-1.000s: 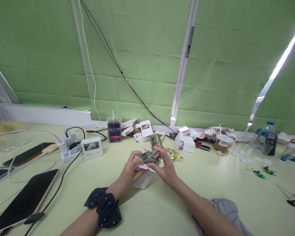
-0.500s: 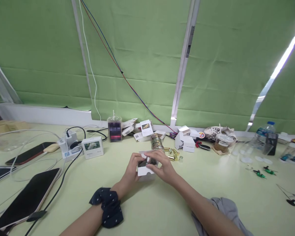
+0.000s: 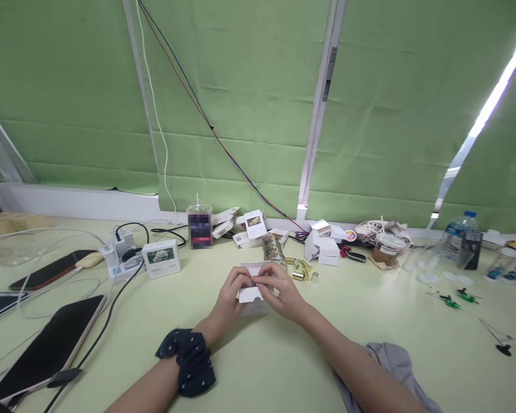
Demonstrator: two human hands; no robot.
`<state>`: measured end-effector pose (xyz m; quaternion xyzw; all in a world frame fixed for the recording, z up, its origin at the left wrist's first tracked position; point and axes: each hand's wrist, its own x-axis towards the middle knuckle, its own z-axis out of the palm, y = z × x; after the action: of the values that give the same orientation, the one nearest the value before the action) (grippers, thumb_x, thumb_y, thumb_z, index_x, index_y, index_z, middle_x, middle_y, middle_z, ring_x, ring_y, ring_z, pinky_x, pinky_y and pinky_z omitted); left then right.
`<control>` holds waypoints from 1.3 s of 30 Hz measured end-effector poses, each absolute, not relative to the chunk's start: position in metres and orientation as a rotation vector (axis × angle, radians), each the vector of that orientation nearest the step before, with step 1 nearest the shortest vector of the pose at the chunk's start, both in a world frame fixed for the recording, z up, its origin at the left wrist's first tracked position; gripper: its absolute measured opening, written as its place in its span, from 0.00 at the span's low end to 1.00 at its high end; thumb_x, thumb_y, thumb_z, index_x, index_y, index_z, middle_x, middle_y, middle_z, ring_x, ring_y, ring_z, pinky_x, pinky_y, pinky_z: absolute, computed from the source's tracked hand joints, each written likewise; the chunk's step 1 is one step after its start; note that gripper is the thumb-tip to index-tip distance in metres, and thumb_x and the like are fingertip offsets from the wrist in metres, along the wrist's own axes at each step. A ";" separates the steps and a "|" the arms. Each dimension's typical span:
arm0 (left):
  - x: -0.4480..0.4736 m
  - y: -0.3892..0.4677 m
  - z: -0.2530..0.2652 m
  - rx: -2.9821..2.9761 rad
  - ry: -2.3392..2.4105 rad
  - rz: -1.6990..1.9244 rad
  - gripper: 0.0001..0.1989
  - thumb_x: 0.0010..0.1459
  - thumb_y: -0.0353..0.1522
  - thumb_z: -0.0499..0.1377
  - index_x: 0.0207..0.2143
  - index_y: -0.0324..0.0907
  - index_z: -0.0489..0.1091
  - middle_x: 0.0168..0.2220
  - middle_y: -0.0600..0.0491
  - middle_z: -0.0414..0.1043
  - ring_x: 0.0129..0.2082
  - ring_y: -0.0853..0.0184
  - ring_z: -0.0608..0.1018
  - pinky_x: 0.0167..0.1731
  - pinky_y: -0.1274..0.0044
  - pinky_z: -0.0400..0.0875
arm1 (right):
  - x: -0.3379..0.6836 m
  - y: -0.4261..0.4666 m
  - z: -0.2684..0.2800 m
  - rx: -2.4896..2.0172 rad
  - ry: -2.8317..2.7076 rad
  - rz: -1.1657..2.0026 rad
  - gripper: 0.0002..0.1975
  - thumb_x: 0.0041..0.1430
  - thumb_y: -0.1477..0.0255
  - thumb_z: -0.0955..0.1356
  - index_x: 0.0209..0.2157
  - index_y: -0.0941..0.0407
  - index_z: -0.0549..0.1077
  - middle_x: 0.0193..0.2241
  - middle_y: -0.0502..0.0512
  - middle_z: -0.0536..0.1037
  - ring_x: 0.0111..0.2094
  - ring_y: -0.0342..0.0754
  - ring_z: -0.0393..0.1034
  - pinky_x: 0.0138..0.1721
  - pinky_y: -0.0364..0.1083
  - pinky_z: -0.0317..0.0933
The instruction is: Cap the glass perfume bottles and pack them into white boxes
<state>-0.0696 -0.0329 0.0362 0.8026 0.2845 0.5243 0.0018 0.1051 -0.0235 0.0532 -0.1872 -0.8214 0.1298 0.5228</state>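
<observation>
A small white cardboard box [image 3: 250, 295] with its flaps raised stands in the middle of the table, between my hands. My left hand [image 3: 229, 293] is wrapped round its left side, fingers curled over the top edge. My right hand [image 3: 286, 293] is closed in a pinch at the box's opening, fingertips touching those of the left. What the right fingers pinch is hidden, and so is most of the box's inside. Just beyond are a stack of shiny gold-coloured rings [image 3: 274, 250] and some loose gold metal pieces [image 3: 300, 269].
Small white boxes [image 3: 322, 246] and a drink cup [image 3: 200, 226] line the back. A picture-printed box [image 3: 161, 259], a charging block [image 3: 122, 258], cables and a tablet [image 3: 51, 350] lie left. Right are pliers [image 3: 353, 255], an iced drink [image 3: 387, 249] and small green-handled tools [image 3: 450, 302].
My right fingers have drawn together into a pinch at the box's opening. The dark contents visible before are now mostly covered. The box has shifted slightly, and the view has turned a little.
</observation>
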 end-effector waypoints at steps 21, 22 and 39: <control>-0.073 -0.031 0.034 2.536 0.899 1.614 0.08 0.59 0.28 0.56 0.41 0.42 0.67 0.38 0.50 0.63 0.39 0.63 0.71 0.37 0.73 0.69 | 0.110 -0.027 0.057 -0.423 -1.951 0.248 0.08 0.59 0.76 0.64 0.37 0.54 0.75 0.36 0.57 0.78 0.38 0.49 0.69 0.41 0.51 0.63; -0.073 -0.030 0.034 2.529 0.909 1.613 0.08 0.58 0.28 0.56 0.41 0.42 0.67 0.38 0.50 0.63 0.39 0.63 0.71 0.37 0.73 0.69 | 0.110 -0.027 0.057 -0.433 -1.955 0.254 0.08 0.59 0.76 0.64 0.37 0.54 0.75 0.37 0.57 0.78 0.38 0.49 0.69 0.42 0.51 0.63; -0.070 -0.039 0.031 2.664 0.811 1.705 0.08 0.55 0.22 0.56 0.32 0.43 0.61 0.43 0.50 0.61 0.42 0.65 0.70 0.36 0.73 0.72 | 0.115 -0.031 0.065 -0.587 -2.100 0.232 0.14 0.53 0.82 0.62 0.34 0.53 0.76 0.36 0.53 0.77 0.38 0.49 0.69 0.41 0.51 0.56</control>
<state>-0.0698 -0.0392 0.0309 0.8143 0.2480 0.5211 -0.0619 0.1148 -0.0308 0.0652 -0.2382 -0.8518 0.0940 0.4570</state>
